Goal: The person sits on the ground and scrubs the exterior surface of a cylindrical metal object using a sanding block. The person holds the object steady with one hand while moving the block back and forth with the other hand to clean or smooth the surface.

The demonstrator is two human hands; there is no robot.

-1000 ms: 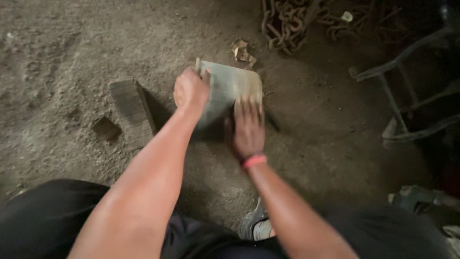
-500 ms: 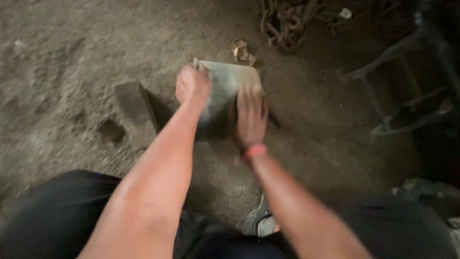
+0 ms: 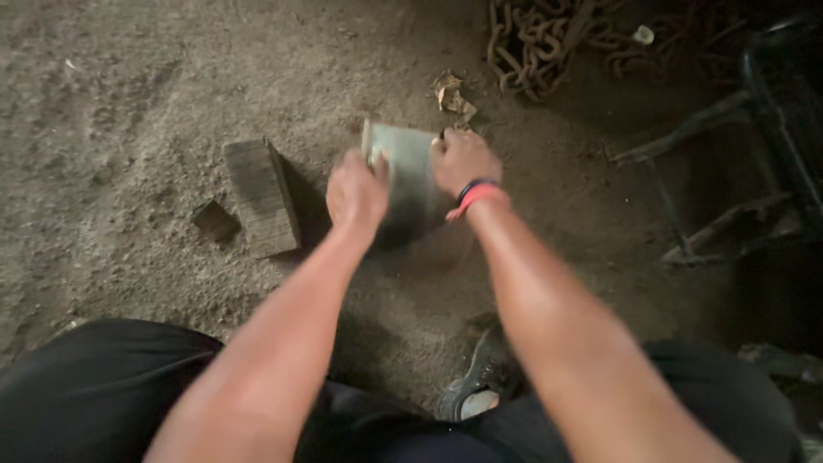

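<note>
Flat grey-green slab [image 3: 410,176], blurred, gripped both sides

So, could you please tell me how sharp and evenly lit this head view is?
Head view: the left hand, right hand and the grey slab they grip are smeared by motion blur; the wooden block is sharper; the right side around the metal frame falls into deep shadow.

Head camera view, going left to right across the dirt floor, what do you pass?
Small dark chip → wooden block → left hand → grey slab → right hand → metal frame.
</note>
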